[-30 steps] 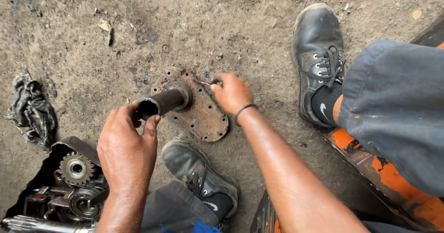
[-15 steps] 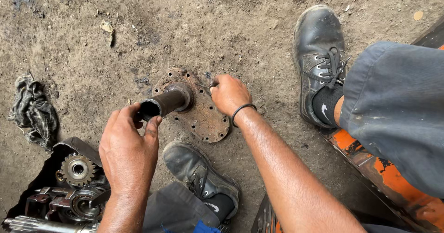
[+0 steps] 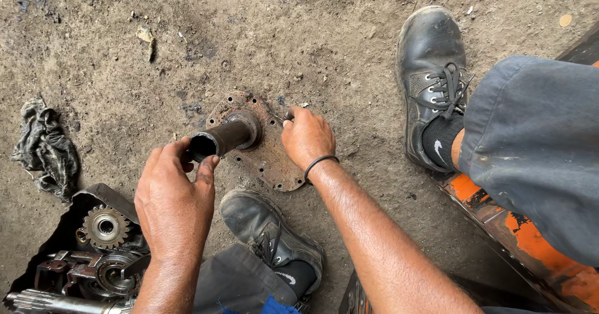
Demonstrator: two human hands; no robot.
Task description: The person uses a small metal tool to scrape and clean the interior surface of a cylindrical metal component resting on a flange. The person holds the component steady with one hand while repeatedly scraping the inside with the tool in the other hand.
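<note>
Rusty flanged tube (image 3: 249, 140) sits on the dirt floor (image 3: 312, 39), centre of view: round plate w/ bolt holes flat on the ground, short pipe sticking up from its middle & tilted toward the camera, open end dark.

Left hand (image 3: 175, 202) is at the pipe's open end, thumb & fingertips curled round the rim, grip closed on the pipe mouth. Right hand (image 3: 307, 138) rests on the flange's right edge, fingers bent & pinching something small & dark at the rim; can't tell what it is. Grip closed, touching the plate. Black band (image 3: 319, 164) on that wrist.

Black lace-up shoe (image 3: 433, 83) planted on the floor to the right, well apart from the flange; grey trouser leg (image 3: 536, 145) above it. Second black shoe (image 3: 274, 239) just below the flange, near the left hand.

Lower left: gear assy (image 3: 103, 233) w/ toothed sprocket & shaft parts in a dark housing. Dirty rag (image 3: 43, 149) lies crumpled at left. Orange-painted metal edge (image 3: 518, 227) lower right.
</note>
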